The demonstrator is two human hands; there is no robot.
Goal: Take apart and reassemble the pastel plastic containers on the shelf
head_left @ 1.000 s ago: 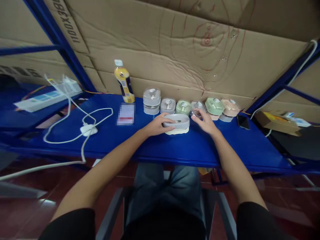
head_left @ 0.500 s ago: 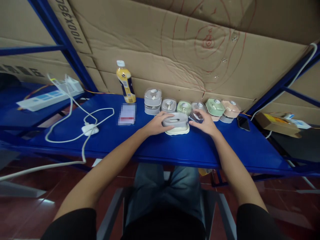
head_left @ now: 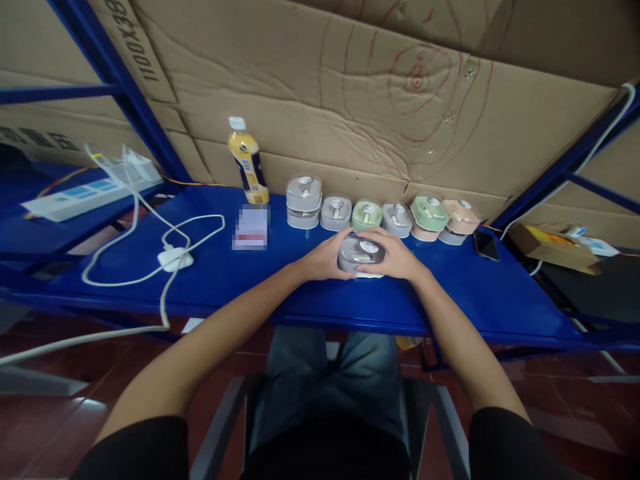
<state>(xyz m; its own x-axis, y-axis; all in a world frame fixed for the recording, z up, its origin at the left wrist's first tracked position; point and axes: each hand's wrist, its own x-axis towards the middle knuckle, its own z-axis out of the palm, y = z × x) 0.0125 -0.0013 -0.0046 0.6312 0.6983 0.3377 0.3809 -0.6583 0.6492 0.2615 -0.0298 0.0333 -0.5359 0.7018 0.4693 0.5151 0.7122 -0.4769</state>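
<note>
A small grey box [head_left: 361, 251] with a clear lid, a round white label and a small pale tab on top is at the middle of the table. My left hand [head_left: 326, 257] is wrapped round its left side, thumb low at the front. On the right side, my right hand [head_left: 400, 256] grips the same box, its thumb along the front and its fingers over the far edge. A pale rim shows under the box. Just behind stand a single grey box [head_left: 336, 212], a green box [head_left: 367, 213] and another grey box [head_left: 397, 219].
A stack of grey boxes [head_left: 304, 200] stands left of the row; green-topped [head_left: 430, 212] and peach-topped stacks [head_left: 461, 217] stand right. Around them are a yellow drink bottle [head_left: 249, 163], a blurred-out flat item [head_left: 251, 228], a white charger with cable [head_left: 175, 259] and a phone [head_left: 486, 245].
My right hand has moved left, from beside the row to the box in front. The box top now shows a clear lid with a label, where a slotted grey top showed before.
</note>
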